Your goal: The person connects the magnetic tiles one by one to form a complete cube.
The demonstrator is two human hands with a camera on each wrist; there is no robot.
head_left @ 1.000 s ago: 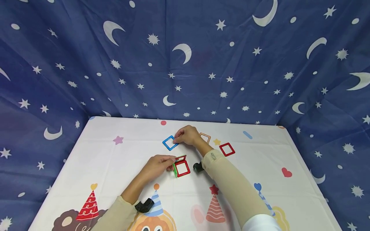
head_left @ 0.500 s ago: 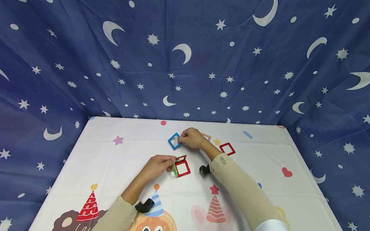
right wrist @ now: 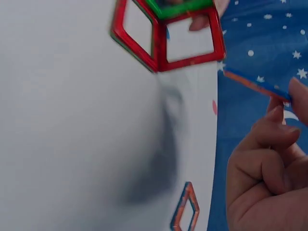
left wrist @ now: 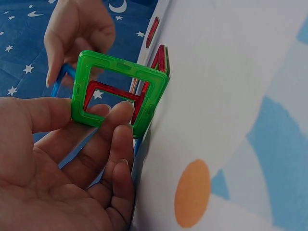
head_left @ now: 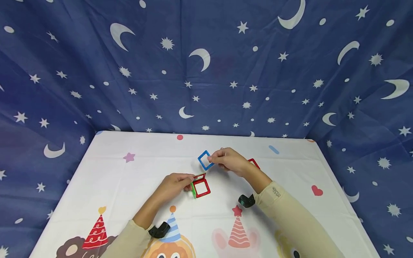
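Observation:
My left hand (head_left: 174, 183) pinches a green square magnetic tile (left wrist: 120, 65) between thumb and fingers. Joined to it are a red square tile (head_left: 203, 195) lying flat and another red tile (right wrist: 120, 24) standing at an angle; together they form an open corner on the table. Up and to the right of this group, my right hand (head_left: 229, 160) holds a blue square tile (head_left: 202, 164) by one corner, tilted and raised off the cloth. Seen edge-on in the right wrist view, that tile shows blue along one side and orange along the other.
A loose red square tile (head_left: 254, 163) lies behind my right wrist, partly covered. An orange-framed tile (right wrist: 183, 207) rests on the cloth, mostly hidden from the head view by the right hand. The white table (head_left: 151, 150) has printed party figures; a blue star-patterned curtain (head_left: 219, 107) stands behind it.
My right hand has drawn the blue tile to the right and towards me, tilting it up. The left hand and its joined tiles have stayed in place.

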